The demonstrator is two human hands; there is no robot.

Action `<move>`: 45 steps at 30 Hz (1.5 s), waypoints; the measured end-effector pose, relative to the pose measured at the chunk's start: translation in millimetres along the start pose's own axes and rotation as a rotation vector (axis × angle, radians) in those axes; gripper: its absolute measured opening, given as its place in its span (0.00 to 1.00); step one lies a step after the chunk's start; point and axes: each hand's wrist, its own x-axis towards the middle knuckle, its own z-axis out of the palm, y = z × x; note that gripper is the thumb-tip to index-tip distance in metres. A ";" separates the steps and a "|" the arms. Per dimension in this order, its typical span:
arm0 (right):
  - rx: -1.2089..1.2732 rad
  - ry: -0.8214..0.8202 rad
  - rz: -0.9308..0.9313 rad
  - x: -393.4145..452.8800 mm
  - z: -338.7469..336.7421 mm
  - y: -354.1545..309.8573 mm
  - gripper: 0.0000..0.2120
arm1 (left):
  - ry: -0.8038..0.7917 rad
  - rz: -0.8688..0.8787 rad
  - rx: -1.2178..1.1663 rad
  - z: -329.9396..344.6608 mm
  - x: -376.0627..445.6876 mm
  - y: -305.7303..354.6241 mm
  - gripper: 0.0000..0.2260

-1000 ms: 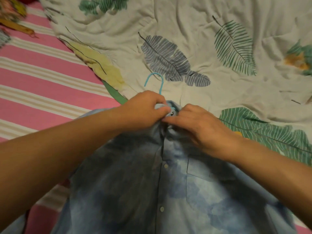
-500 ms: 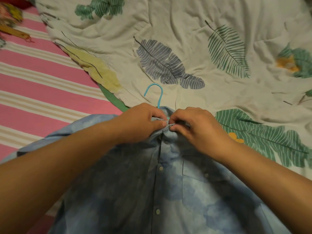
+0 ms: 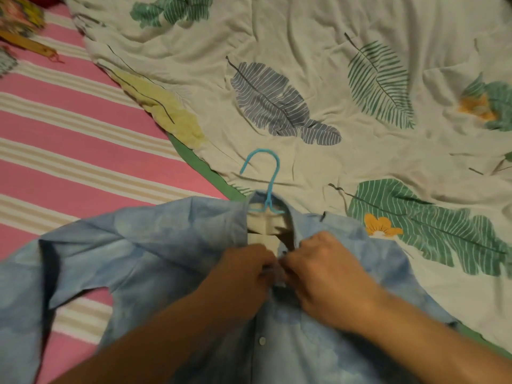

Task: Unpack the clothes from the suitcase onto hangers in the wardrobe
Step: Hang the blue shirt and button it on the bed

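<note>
A light blue button-up shirt (image 3: 171, 245) lies front-up on the bed with a blue plastic hanger (image 3: 267, 178) inside it. The hanger's hook sticks out past the open collar. My left hand (image 3: 238, 275) and my right hand (image 3: 324, 275) meet at the shirt's front placket, a little below the collar. Each pinches one edge of the placket fabric between curled fingers. The neck opening above my hands gapes and shows the pale bedding underneath. A white button (image 3: 261, 340) shows on the placket below my hands.
A crumpled cream duvet with leaf prints (image 3: 360, 92) covers the bed's right and far side. A pink striped sheet (image 3: 69, 139) lies on the left. Colourful items (image 3: 19, 20) sit at the far left corner.
Both hands have moved down from the collar to a spot lower on the placket. The collar and the hanger's neck, covered before, now show.
</note>
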 end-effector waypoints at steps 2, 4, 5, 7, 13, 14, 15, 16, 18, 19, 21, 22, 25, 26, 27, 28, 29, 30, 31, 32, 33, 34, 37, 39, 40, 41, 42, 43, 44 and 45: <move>0.036 -0.034 -0.004 -17.5 11.7 -17.4 0.04 | -0.081 0.055 0.067 15.3 -18.4 -8.8 0.11; 0.130 0.007 -0.008 -24.1 11.3 -23.5 0.04 | -0.097 0.155 0.262 25.6 -33.7 -19.4 0.06; 0.212 0.114 0.048 -23.6 9.9 -23.6 0.06 | -0.076 0.191 0.349 26.3 -41.9 -23.5 0.06; 0.233 0.304 0.200 -13.1 8.1 -20.7 0.12 | 0.026 0.234 0.436 24.2 -58.0 -27.6 0.10; 0.190 0.191 0.357 23.5 24.3 -21.8 0.05 | 0.250 0.213 0.548 29.0 -103.3 -6.9 0.21; 0.223 0.228 0.353 14.9 18.0 -31.4 0.05 | 0.279 0.191 0.542 25.5 -113.5 -1.1 0.21; 0.267 0.255 0.347 0.5 11.3 -44.5 0.07 | 0.321 0.182 0.519 21.2 -124.0 3.6 0.20; 0.333 0.283 0.357 -18.0 -0.7 -60.9 0.09 | 0.383 0.178 0.472 14.4 -136.4 9.9 0.18; 0.449 0.318 0.402 -58.3 -31.7 -94.1 0.14 | 0.531 0.136 0.339 -0.3 -167.8 27.1 0.16; 0.477 0.351 0.400 -76.9 -56.1 -109.8 0.16 | 0.600 0.099 0.264 -11.6 -187.8 42.7 0.17; 0.513 0.424 0.370 -103.9 -115.7 -133.2 0.18 | 0.650 0.017 0.111 -38.5 -225.7 80.8 0.21; 0.548 0.454 0.349 -113.5 -152.4 -144.4 0.18 | 0.639 -0.017 0.069 -54.3 -242.5 103.6 0.24; 0.690 0.501 0.282 -141.2 -258.8 -174.3 0.16 | 0.639 -0.044 0.178 -113.6 -279.2 176.4 0.29; 0.742 0.521 0.256 -152.5 -292.8 -182.1 0.16 | 0.658 -0.021 0.241 -136.4 -290.6 203.5 0.29; 0.778 0.540 0.223 -162.2 -324.7 -188.4 0.15 | 0.683 0.015 0.303 -157.7 -301.5 229.1 0.28; 0.809 0.548 0.183 -170.4 -351.5 -192.1 0.13 | 0.721 0.046 0.359 -175.9 -311.4 250.9 0.27; 0.833 0.544 0.123 -180.4 -379.9 -195.5 0.11 | 0.775 0.080 0.416 -194.8 -322.5 275.6 0.27; 0.831 0.523 0.059 -189.6 -404.1 -198.4 0.09 | 0.827 0.104 0.460 -211.3 -333.0 298.6 0.25; 0.811 0.496 -0.009 -198.9 -425.6 -202.4 0.08 | 0.880 0.118 0.496 -224.8 -346.0 321.4 0.23; 0.780 0.476 -0.070 -206.2 -444.6 -207.8 0.08 | 0.920 0.132 0.534 -235.7 -360.3 342.4 0.19; 0.763 0.467 -0.123 -211.0 -458.4 -213.8 0.08 | 0.952 0.139 0.571 -243.9 -374.5 358.8 0.16; 0.749 0.462 -0.178 -216.8 -470.5 -223.5 0.08 | 0.992 0.120 0.610 -248.3 -394.7 376.6 0.15; 0.586 0.513 -0.325 -224.4 -489.4 -259.2 0.09 | 1.077 -0.022 0.696 -250.6 -457.8 423.5 0.17; 0.508 0.483 -0.439 -228.8 -500.1 -290.2 0.10 | 1.101 -0.108 0.733 -247.6 -500.2 448.4 0.15; 0.502 0.438 -0.513 -232.7 -506.2 -305.4 0.09 | 1.105 -0.153 0.756 -246.8 -522.3 458.7 0.15; 0.493 0.394 -0.591 -237.6 -511.9 -320.0 0.09 | 1.109 -0.198 0.788 -245.6 -547.5 465.6 0.15; 0.479 0.371 -0.667 -240.9 -515.1 -331.5 0.10 | 1.108 -0.242 0.830 -244.2 -574.1 470.0 0.16; 0.461 0.374 -0.732 -244.0 -517.5 -339.7 0.13 | 1.107 -0.281 0.871 -242.7 -599.4 470.2 0.18; 0.466 0.373 -0.800 -246.3 -518.3 -352.6 0.15 | 1.119 -0.330 0.897 -239.7 -630.0 469.1 0.20; 0.483 0.354 -0.850 -249.6 -517.3 -367.7 0.14 | 1.139 -0.379 0.890 -235.2 -657.5 467.1 0.23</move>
